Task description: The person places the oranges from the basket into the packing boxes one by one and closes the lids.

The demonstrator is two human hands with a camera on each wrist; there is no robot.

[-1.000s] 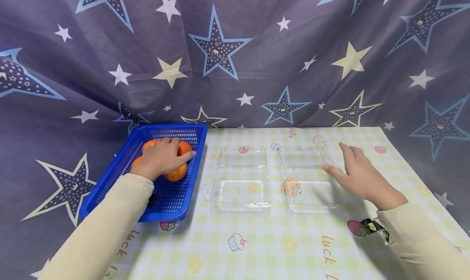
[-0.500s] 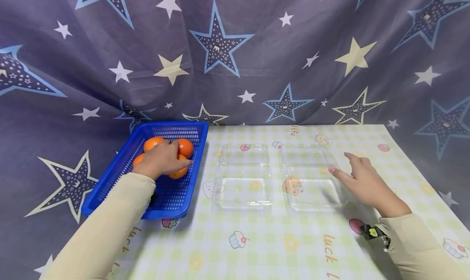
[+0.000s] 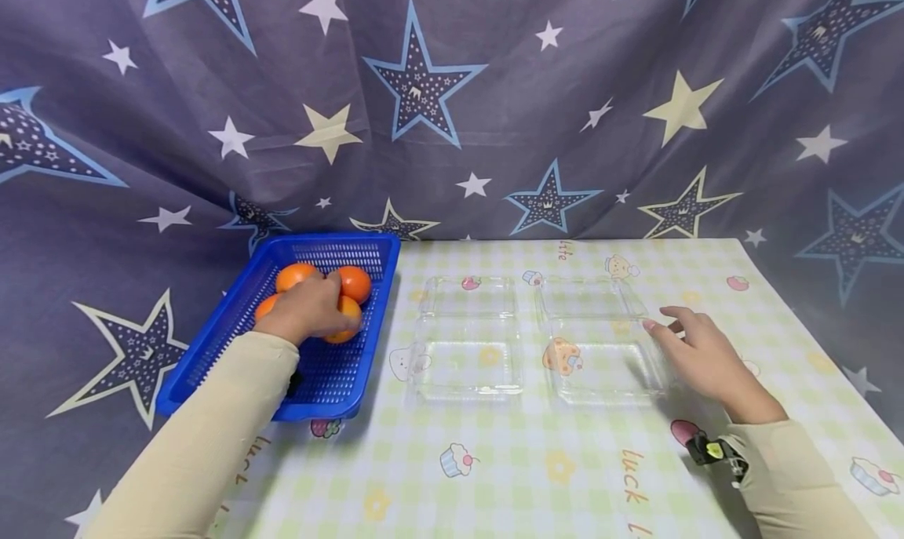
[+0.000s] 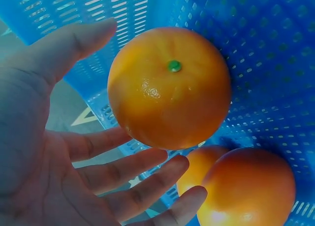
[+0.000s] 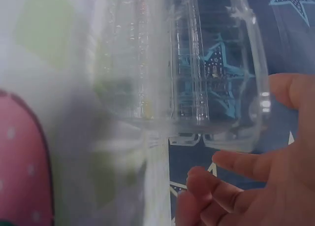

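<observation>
My left hand (image 3: pixel 305 310) reaches into a blue plastic basket (image 3: pixel 381 319) holding several oranges. Its thumb and fingers spread around the near-right orange (image 3: pixel 342 336); in the left wrist view, the orange (image 4: pixel 172 93) shows a green stem spot, and the thumb (image 4: pixel 93 36) stands apart from it. The fingertips lie along its lower side. My right hand (image 3: pixel 706 362), fingers loosely bent, is beside the right clear plastic clamshell box (image 3: pixel 607 398), thumb close to its edge. In the right wrist view the clear box (image 5: pixel 231 137) is right by those fingers.
A second opened clear clamshell box (image 3: pixel 469 391) lies left of the first, between it and the basket. Both rest on a table with a green-checked cloth (image 3: pixel 523 492). A star-print curtain (image 3: pixel 452 68) hangs right behind the table.
The left hand has settled lower among the oranges, its thumb drawing in toward the near-right one. The right hand has shifted slightly right and down beside the box, its fingers bending more.
</observation>
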